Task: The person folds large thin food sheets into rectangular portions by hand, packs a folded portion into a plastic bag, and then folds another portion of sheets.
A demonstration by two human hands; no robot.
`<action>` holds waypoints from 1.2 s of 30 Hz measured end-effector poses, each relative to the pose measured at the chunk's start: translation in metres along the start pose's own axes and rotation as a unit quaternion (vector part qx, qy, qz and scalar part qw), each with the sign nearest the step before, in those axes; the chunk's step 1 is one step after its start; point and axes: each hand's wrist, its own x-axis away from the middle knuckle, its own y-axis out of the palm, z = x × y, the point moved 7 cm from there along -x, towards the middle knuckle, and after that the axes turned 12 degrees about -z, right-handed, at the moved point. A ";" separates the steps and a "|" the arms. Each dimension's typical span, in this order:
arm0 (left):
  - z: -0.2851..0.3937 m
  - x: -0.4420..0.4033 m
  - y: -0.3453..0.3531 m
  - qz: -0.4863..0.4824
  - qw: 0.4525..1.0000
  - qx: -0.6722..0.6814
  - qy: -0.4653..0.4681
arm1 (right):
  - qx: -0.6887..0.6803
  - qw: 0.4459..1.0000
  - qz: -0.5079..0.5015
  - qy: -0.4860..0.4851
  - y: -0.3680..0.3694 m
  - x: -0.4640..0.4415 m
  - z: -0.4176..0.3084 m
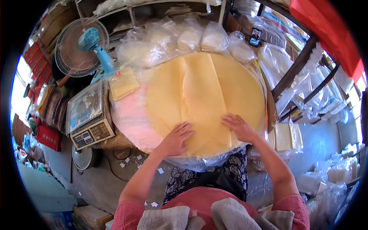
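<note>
A large stack of thin, round, yellow sheets (245,88) lies in front of me. Across its middle runs a folded yellow sheet (203,88), a long strip with one edge slightly raised. My left hand (177,139) rests on the near left edge of the strip, fingers stretched out. On the near right edge lies my right hand (238,127), palm down with fingers spread. Neither hand grips anything. Pink material (132,111) shows under the stack's left side, and clear plastic (199,163) hangs below its near edge. What the sheets are made of, I cannot tell.
A digital scale (92,135) stands left of the stack, beside a plastic-wrapped yellow packet (123,86). Behind it is a blue fan (92,40). Filled clear bags (189,36) line the back. A phone (255,37) and a dark metal frame (295,71) are at right.
</note>
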 end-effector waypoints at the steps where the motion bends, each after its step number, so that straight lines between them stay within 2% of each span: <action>1: 0.000 0.000 -0.001 -0.012 1.000 0.010 -0.003 | 0.000 1.000 -0.004 -0.010 -0.002 0.002 -0.005; 9: -0.017 -0.002 0.007 -0.029 0.997 0.075 0.008 | -0.036 0.997 0.032 -0.065 0.002 -0.001 -0.004; 11: -0.014 -0.002 -0.004 -0.050 0.992 0.118 0.018 | -0.071 0.993 0.067 -0.067 -0.001 0.001 -0.006; 14: -0.007 -0.002 -0.006 -0.047 0.996 0.067 0.022 | -0.162 0.973 0.155 -0.055 -0.003 0.008 -0.004; 15: -0.010 0.000 -0.007 0.000 0.996 0.085 0.007 | -0.199 0.960 0.189 -0.048 -0.004 0.011 -0.002; 17: -0.012 0.003 -0.008 0.091 0.988 0.122 -0.022 | -0.247 0.950 0.146 0.123 -0.002 0.016 0.007; 18: -0.022 0.001 -0.003 0.091 0.973 0.186 -0.105 | -0.268 0.933 0.121 0.209 0.002 0.023 0.012; 20: -0.030 0.002 0.006 0.086 0.909 0.306 -0.270 | -0.356 0.892 0.128 0.247 0.016 0.025 0.024; 21: -0.030 -0.001 0.008 0.130 0.905 0.312 -0.260 | -0.398 0.869 0.131 0.264 0.025 0.026 0.030; 23: -0.030 -0.007 0.008 0.219 0.890 0.319 -0.239 | -0.359 0.874 0.157 0.287 0.036 0.025 0.042; 26: -0.021 -0.011 0.001 0.188 0.898 0.244 -0.314 | -0.333 0.872 0.187 0.305 0.039 0.026 0.046; 28: 0.000 -0.022 -0.010 0.260 0.947 0.037 -0.184 | -0.327 0.870 0.195 0.313 0.039 0.025 0.046; 29: 0.015 -0.025 -0.011 0.290 0.948 -0.069 -0.113 | -0.324 0.870 0.193 0.318 0.039 0.025 0.047; 32: 0.029 -0.048 0.005 0.138 0.974 -0.129 -0.126 | -0.261 0.892 0.164 0.331 0.007 0.026 0.017; 33: 0.023 -0.051 0.012 0.120 0.974 -0.131 -0.142 | -0.229 0.902 0.152 0.334 -0.006 0.022 0.007; 36: 0.012 -0.053 0.029 0.079 0.972 -0.134 -0.178 | -0.033 0.954 0.253 0.157 -0.026 0.003 -0.023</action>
